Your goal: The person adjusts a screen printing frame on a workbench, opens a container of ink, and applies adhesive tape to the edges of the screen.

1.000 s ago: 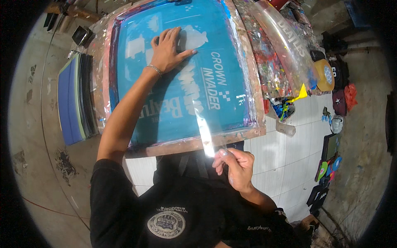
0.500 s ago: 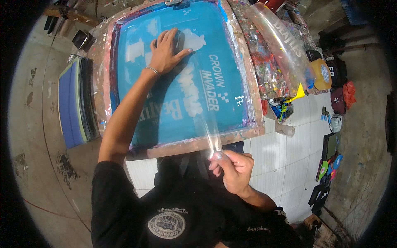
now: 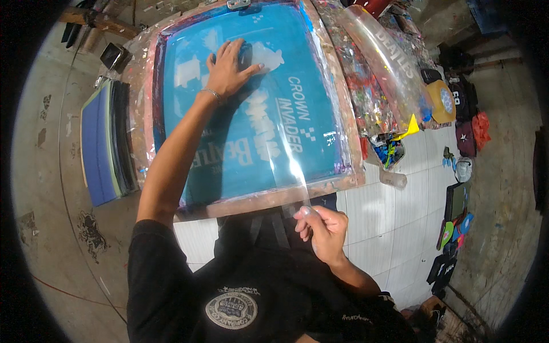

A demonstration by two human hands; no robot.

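Observation:
A framed printing screen [image 3: 229, 183] with blue mesh lies in front of me, pale stencil lettering and shapes on it. My left hand [image 3: 229, 71] rests on the mesh in its upper part, fingers spread. A strip of clear, shiny tape [image 3: 293, 163] runs from near that hand down across the mesh and over the near edge of the wooden frame [image 3: 263, 201]. Its lower end is pinched between thumb and fingers of my right hand [image 3: 325, 231], just off the frame's near edge. Where the strip's far end sits by the left hand, I cannot make out.
A stack of blue and dark sheets [image 3: 106, 143] stands left of the screen. To the right, a curled clear film [image 3: 386, 54] lies on the paint-stained table, near a yellowish container [image 3: 441, 103]. Colourful scraps fill an open container [image 3: 389, 151]. Dark caps [image 3: 466, 100] lie farther right.
The tape has spread out wider and straighter over the mesh and frame edge, where before it was bunched near my right hand. My right hand has shifted slightly; the left has stayed put.

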